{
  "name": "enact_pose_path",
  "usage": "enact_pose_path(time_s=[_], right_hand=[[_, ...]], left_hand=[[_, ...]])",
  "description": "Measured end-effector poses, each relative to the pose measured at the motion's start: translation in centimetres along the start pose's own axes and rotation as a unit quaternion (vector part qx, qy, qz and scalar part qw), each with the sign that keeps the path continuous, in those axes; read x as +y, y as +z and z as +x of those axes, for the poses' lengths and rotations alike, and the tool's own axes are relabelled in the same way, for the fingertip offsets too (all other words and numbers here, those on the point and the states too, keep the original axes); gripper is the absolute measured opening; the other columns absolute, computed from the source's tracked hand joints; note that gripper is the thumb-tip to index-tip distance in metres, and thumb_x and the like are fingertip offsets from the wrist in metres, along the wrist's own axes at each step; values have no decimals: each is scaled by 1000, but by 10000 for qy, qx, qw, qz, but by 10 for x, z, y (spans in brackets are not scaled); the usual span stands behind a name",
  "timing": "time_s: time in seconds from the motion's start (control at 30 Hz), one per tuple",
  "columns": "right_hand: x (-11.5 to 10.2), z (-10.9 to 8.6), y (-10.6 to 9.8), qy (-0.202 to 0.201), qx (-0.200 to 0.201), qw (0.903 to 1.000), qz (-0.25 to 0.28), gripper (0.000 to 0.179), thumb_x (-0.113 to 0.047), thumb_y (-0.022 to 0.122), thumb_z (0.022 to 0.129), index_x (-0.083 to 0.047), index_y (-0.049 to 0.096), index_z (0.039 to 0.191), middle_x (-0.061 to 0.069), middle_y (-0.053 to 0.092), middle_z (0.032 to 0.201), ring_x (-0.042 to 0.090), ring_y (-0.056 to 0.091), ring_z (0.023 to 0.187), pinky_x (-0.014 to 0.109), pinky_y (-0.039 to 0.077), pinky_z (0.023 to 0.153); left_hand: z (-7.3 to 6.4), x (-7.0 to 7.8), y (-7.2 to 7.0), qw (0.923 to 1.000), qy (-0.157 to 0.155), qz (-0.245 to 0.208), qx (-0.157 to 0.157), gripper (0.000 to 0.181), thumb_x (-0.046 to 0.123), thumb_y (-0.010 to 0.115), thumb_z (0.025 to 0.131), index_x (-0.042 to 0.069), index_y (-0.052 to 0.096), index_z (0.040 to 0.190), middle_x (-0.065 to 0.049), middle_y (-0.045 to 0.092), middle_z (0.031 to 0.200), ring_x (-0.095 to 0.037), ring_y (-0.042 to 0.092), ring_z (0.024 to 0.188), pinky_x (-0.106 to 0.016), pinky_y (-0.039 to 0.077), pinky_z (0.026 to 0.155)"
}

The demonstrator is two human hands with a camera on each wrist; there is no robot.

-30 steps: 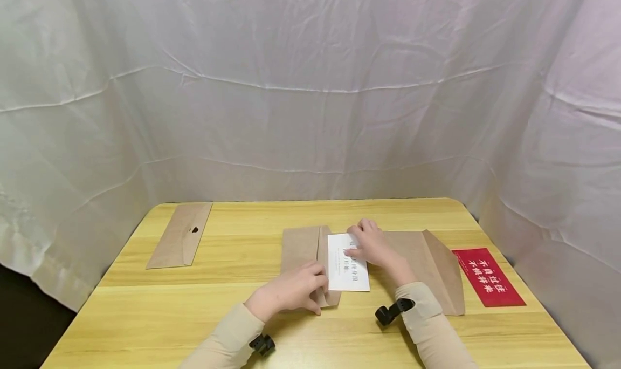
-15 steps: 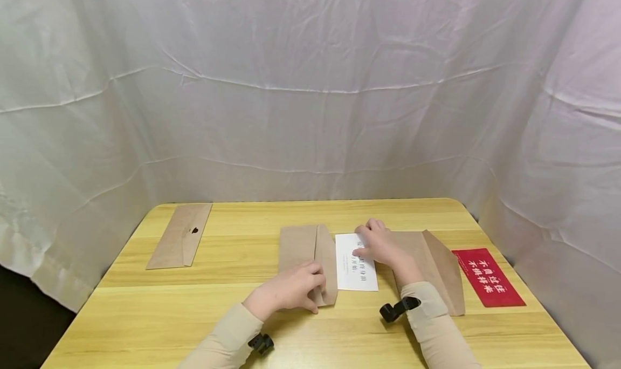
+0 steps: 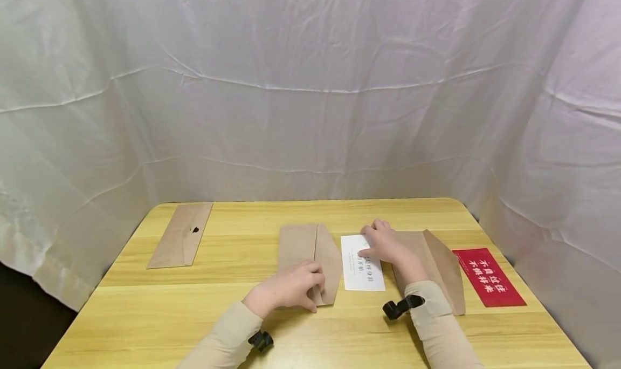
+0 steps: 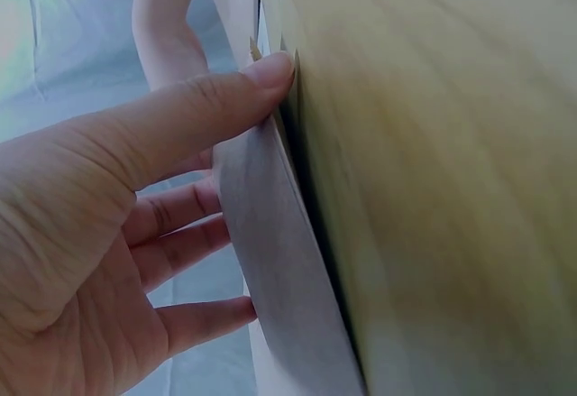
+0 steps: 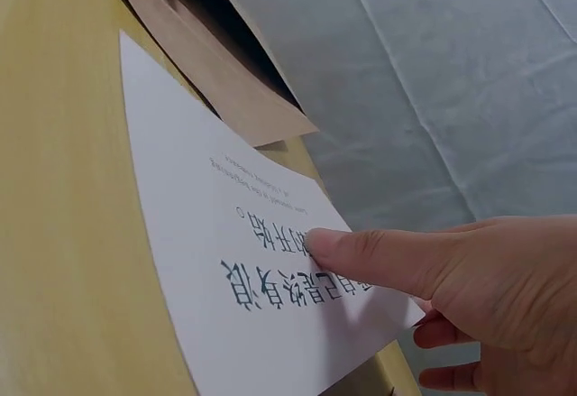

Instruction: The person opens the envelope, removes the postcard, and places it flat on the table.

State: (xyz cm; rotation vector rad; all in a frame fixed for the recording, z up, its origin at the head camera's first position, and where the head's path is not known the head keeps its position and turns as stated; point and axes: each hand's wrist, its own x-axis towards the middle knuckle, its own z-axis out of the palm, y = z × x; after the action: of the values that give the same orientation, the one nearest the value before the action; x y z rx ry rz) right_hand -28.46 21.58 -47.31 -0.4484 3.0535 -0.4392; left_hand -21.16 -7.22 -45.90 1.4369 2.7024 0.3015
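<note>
Left hand [image 3: 291, 291]: pinning the near end of the middle kraft envelope [image 3: 306, 261] to the table, fingers curled over its lower corner, thumb [image 4: 270, 71] hooked at the paper's edge, seemingly to keep it from sliding.
Right hand [image 3: 388, 247]: pressing the white card [image 3: 361, 269] flat with an extended fingertip [image 5: 320, 243], other fingers loosely bent, gripping nothing.
White card: lying just right of the middle envelope's pointed flap, fully outside it, printed side up.
Second open envelope [image 3: 432, 264]: lying partly under the right wrist, touching the card's right edge, crowding that side.
Red card [image 3: 487, 277]: sitting near the right table edge.
Free room: bare wood [image 3: 339, 336] in front, more between the middle envelope and the far-left one.
Closed envelope [image 3: 181, 234]: resting well apart at the far left corner.
White drape [image 3: 310, 88]: closing off the back.
</note>
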Motion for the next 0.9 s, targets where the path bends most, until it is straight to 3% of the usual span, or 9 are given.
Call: enact_pose_path(time_s=[0.5, 0.9], right_hand=[[2, -1, -1, 132, -292, 9995, 17, 55, -41, 79, 79, -12, 63, 123, 11, 54, 113, 28, 44, 106, 45, 45, 88], [1, -3, 0, 43, -319, 9994, 88, 53, -41, 80, 77, -13, 65, 119, 12, 56, 112, 27, 47, 104, 48, 45, 90]], left_hand=[[1, -4, 2, 9999, -101, -53, -110, 32, 37, 84, 71, 23, 64, 91, 12, 54, 101, -2, 45, 93, -13, 43, 80], [0, -5, 1, 9985, -80, -478, -268, 30, 34, 85, 72, 22, 66, 92, 11, 55, 101, 0, 44, 87, -11, 42, 75]])
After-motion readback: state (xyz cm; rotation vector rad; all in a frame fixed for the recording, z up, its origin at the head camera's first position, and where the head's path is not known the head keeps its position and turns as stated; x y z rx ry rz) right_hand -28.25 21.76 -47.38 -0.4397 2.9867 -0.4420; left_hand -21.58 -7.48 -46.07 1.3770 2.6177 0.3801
